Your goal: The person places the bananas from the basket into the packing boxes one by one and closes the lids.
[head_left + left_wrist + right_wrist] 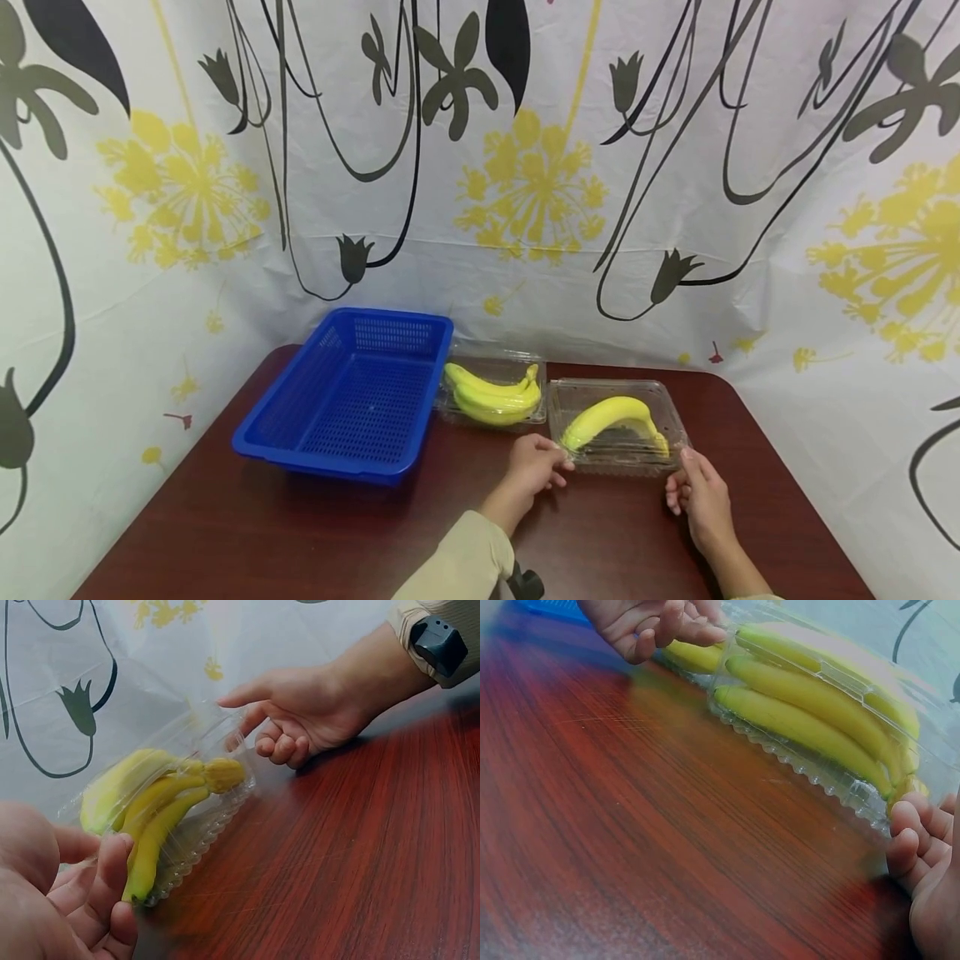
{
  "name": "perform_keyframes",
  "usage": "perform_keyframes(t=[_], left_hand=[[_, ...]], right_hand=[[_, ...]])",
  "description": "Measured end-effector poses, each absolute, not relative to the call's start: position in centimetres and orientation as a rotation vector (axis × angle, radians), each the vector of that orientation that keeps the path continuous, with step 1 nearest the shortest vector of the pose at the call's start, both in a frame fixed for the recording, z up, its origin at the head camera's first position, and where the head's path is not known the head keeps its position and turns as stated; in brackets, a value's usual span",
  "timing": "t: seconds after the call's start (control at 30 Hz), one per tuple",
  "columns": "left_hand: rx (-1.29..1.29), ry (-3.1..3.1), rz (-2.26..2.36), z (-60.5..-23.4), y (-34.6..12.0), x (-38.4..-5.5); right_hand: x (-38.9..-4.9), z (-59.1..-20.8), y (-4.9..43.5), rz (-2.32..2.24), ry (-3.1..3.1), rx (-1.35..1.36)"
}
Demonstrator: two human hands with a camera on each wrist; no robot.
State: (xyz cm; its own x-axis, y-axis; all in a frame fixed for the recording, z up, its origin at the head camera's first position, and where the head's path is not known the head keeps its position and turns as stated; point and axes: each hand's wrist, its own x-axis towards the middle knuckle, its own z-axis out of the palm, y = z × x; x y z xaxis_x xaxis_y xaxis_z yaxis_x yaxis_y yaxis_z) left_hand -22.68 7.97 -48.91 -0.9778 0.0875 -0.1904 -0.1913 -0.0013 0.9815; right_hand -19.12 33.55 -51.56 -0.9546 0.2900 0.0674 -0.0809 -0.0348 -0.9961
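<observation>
A clear plastic clamshell container (618, 467) lies on the table with a bunch of yellow bananas (609, 412) inside it. In the left wrist view the bunch (157, 802) shows several fruits joined at a brownish stem. My left hand (534, 463) pinches the container's front left corner between thumb and fingers. At the front right corner my right hand (703, 493) grips the edge, thumb on top and the other fingers curled below. The right wrist view shows the container's scalloped rim (810, 776) low over the table between both hands.
A second clear container (491, 354) with bananas (497, 400) stands just left of the first, near the back edge. Left of that is a blue plastic basket (330, 462) with perforated walls. The dark red table (360, 533) meets a patterned cloth (420, 283) behind.
</observation>
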Motion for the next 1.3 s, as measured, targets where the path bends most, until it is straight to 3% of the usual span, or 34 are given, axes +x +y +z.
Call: perform_keyframes(t=[0.97, 1.3], left_hand=[[-0.058, 1.647, 2.378, -49.3, 6.8, -22.8], [-0.003, 1.489, 2.494, -49.9, 6.5, -23.1]], right_hand=[[-18.7, -51.9, 33.5, 2.112, -2.004, 0.128], [-18.9, -51.6, 33.4, 2.091, -2.109, 0.121]])
